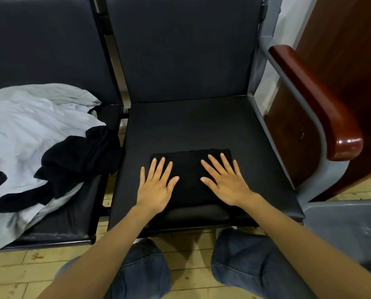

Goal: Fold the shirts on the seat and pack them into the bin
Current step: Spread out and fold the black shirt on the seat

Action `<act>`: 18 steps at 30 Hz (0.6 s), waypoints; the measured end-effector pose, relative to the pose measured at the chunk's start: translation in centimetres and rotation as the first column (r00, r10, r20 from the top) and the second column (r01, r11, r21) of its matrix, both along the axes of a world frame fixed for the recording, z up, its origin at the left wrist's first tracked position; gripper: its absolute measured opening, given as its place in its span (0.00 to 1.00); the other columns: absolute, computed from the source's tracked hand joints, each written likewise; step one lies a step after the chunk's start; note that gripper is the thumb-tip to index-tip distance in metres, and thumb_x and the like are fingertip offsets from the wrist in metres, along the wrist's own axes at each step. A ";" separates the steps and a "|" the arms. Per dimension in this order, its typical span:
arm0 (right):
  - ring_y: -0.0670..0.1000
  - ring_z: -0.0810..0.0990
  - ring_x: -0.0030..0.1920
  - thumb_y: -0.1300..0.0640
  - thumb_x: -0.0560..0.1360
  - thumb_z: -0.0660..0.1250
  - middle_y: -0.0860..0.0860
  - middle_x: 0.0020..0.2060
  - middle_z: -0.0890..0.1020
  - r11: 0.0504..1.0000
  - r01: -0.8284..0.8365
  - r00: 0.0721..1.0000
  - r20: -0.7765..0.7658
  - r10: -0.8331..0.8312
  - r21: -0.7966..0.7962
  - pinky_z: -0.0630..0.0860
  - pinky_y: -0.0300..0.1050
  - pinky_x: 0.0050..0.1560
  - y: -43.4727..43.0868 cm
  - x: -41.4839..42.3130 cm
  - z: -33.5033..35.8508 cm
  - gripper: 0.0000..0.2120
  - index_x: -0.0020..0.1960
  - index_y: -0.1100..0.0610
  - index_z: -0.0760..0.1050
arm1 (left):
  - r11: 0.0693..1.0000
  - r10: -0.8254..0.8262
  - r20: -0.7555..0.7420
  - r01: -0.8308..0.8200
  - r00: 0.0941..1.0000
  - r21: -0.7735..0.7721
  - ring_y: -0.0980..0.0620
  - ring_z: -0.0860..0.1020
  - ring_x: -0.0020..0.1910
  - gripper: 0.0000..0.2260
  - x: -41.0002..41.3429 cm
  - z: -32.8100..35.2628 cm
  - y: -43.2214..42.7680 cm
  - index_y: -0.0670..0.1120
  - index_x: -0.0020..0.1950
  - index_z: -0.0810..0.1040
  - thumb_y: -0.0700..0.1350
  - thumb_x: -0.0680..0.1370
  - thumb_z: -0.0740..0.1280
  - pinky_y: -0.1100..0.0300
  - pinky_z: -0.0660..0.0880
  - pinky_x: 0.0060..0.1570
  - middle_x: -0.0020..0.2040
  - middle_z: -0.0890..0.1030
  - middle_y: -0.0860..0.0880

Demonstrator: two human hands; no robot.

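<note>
Smoothing folded black shirt (190,169) on seat (180,126); left hand (156,187), right hand (226,183) splayed, gripping nothing. Next likely: carry to bin (341,229), 4 o'clock.

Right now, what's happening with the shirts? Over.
Left hand and right hand flat on folded black shirt. Unfolded pile on next seat. Nothing in the way.

— Where do the arms sit?
— Bare left forearm (107,244) and bare right forearm (298,240) reach forward, converging.
— And the hands?
— Left grip (156,186) and right grip (225,184) lie palm down, side by side, fingers straight and fanned, thumbs inward, not touching.
</note>
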State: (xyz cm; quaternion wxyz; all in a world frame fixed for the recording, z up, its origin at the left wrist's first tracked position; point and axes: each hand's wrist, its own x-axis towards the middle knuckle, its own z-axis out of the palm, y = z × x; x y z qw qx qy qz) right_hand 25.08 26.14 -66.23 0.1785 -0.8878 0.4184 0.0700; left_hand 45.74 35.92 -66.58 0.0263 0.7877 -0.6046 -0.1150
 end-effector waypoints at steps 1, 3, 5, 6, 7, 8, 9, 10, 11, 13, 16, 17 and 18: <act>0.49 0.28 0.72 0.34 0.77 0.38 0.44 0.77 0.38 1.000 0.009 1.000 -0.005 -0.009 0.018 0.32 0.56 0.73 0.0 0.1 0.0 0.31 0.77 0.42 0.39 | 0.998 0.019 -0.008 -0.019 1.000 0.063 0.53 0.33 0.75 0.27 0.2 -0.1 0.0 0.54 0.77 0.40 0.62 0.80 0.39 0.48 0.33 0.72 0.78 0.38 0.54; 0.51 0.29 0.74 0.35 0.79 0.41 0.44 0.77 0.38 1.000 0.006 1.000 -0.019 -0.005 0.028 0.33 0.56 0.74 -0.1 0.2 0.1 0.30 0.77 0.42 0.38 | 0.994 0.038 -0.020 -0.035 0.999 0.105 0.53 0.32 0.74 0.27 0.3 -0.1 -0.1 0.56 0.77 0.39 0.62 0.80 0.40 0.47 0.31 0.71 0.77 0.37 0.55; 0.52 0.29 0.74 0.35 0.79 0.42 0.44 0.76 0.37 0.999 -0.008 0.999 -0.045 0.010 0.044 0.34 0.57 0.74 -0.2 0.4 0.2 0.30 0.77 0.43 0.38 | 0.991 0.030 -0.036 -0.025 0.999 0.133 0.53 0.32 0.74 0.27 0.4 -0.1 -0.3 0.56 0.77 0.38 0.62 0.80 0.40 0.46 0.30 0.70 0.76 0.35 0.56; 0.52 0.29 0.74 0.36 0.79 0.43 0.44 0.76 0.37 0.998 -0.010 0.999 -0.043 0.013 0.069 0.34 0.57 0.74 -0.3 0.4 0.3 0.30 0.77 0.43 0.38 | 0.990 0.030 -0.061 -0.022 0.998 0.140 0.52 0.31 0.74 0.27 0.5 0.0 -0.3 0.56 0.77 0.38 0.62 0.80 0.41 0.46 0.30 0.70 0.76 0.35 0.56; 0.52 0.30 0.74 0.36 0.80 0.44 0.45 0.76 0.37 0.994 -0.003 1.000 -0.012 0.005 0.107 0.34 0.57 0.74 -0.3 0.3 0.6 0.30 0.77 0.44 0.39 | 0.991 0.038 -0.100 -0.025 0.994 0.134 0.52 0.32 0.74 0.27 0.5 0.0 -0.4 0.56 0.77 0.38 0.62 0.80 0.41 0.45 0.31 0.70 0.76 0.34 0.56; 0.51 0.32 0.75 0.38 0.80 0.46 0.45 0.77 0.38 0.990 0.026 0.997 0.064 -0.035 0.137 0.36 0.56 0.75 -0.1 0.2 0.7 0.30 0.78 0.45 0.41 | 0.994 0.063 -0.147 -0.049 0.987 0.098 0.52 0.33 0.75 0.27 0.4 0.0 -0.3 0.56 0.77 0.39 0.61 0.81 0.43 0.45 0.33 0.71 0.77 0.35 0.55; 0.52 0.37 0.76 0.40 0.81 0.49 0.47 0.77 0.41 0.985 0.097 0.974 0.190 -0.123 0.142 0.40 0.54 0.76 0.1 0.2 0.9 0.29 0.78 0.47 0.44 | 0.993 0.121 -0.202 -0.119 0.972 0.019 0.50 0.37 0.76 0.27 0.2 0.1 -0.1 0.54 0.78 0.41 0.60 0.81 0.46 0.45 0.36 0.72 0.78 0.37 0.52; 0.53 0.44 0.77 0.43 0.81 0.53 0.51 0.78 0.47 0.967 0.221 0.909 0.331 -0.253 0.129 0.46 0.52 0.75 0.4 0.2 1.2 0.29 0.78 0.51 0.48 | 0.967 0.216 -0.262 -0.244 0.940 -0.078 0.47 0.44 0.77 0.28 0.0 0.3 0.0 0.51 0.78 0.46 0.58 0.82 0.50 0.45 0.42 0.73 0.78 0.42 0.47; 0.56 0.52 0.75 0.46 0.81 0.57 0.55 0.76 0.54 0.918 0.382 0.814 0.431 -0.389 0.107 0.53 0.51 0.73 0.7 0.3 1.4 0.29 0.77 0.55 0.53 | 0.907 0.335 -0.317 -0.395 0.887 -0.146 0.43 0.51 0.75 0.28 -0.2 0.5 0.2 0.46 0.78 0.52 0.56 0.81 0.55 0.45 0.48 0.72 0.77 0.50 0.42; 0.58 0.61 0.69 0.47 0.79 0.61 0.59 0.70 0.62 0.778 0.624 0.699 0.394 -0.597 0.072 0.61 0.50 0.68 0.9 0.4 1.9 0.28 0.73 0.61 0.60 | 0.802 0.530 -0.347 -0.590 0.774 -0.091 0.39 0.58 0.70 0.26 -0.5 1.3 0.2 0.41 0.71 0.64 0.56 0.80 0.60 0.46 0.54 0.68 0.71 0.61 0.39; 0.60 0.61 0.69 0.46 0.78 0.63 0.59 0.68 0.64 0.719 0.676 0.707 0.131 -0.695 0.164 0.62 0.52 0.67 0.9 0.6 2.5 0.27 0.70 0.61 0.64 | 0.795 0.601 -0.289 -0.593 0.745 0.125 0.38 0.60 0.68 0.24 -0.4 2.2 0.0 0.43 0.67 0.70 0.59 0.78 0.61 0.48 0.56 0.67 0.68 0.64 0.39; 0.60 0.61 0.68 0.48 0.78 0.64 0.59 0.68 0.66 0.719 0.664 0.715 0.105 -0.691 0.203 0.63 0.52 0.67 1.0 0.7 2.8 0.24 0.68 0.60 0.65 | 0.807 0.590 -0.279 -0.569 0.758 0.159 0.38 0.61 0.68 0.24 -0.3 2.4 0.0 0.43 0.67 0.71 0.58 0.78 0.61 0.48 0.57 0.67 0.68 0.66 0.40; 0.60 0.63 0.67 0.51 0.78 0.64 0.58 0.66 0.67 0.727 0.645 0.727 0.106 -0.679 0.235 0.65 0.52 0.65 1.1 0.8 3.2 0.21 0.67 0.59 0.66 | 0.822 0.569 -0.284 -0.543 0.772 0.169 0.39 0.63 0.68 0.23 -0.3 2.6 0.1 0.43 0.67 0.71 0.57 0.79 0.62 0.48 0.59 0.66 0.68 0.68 0.40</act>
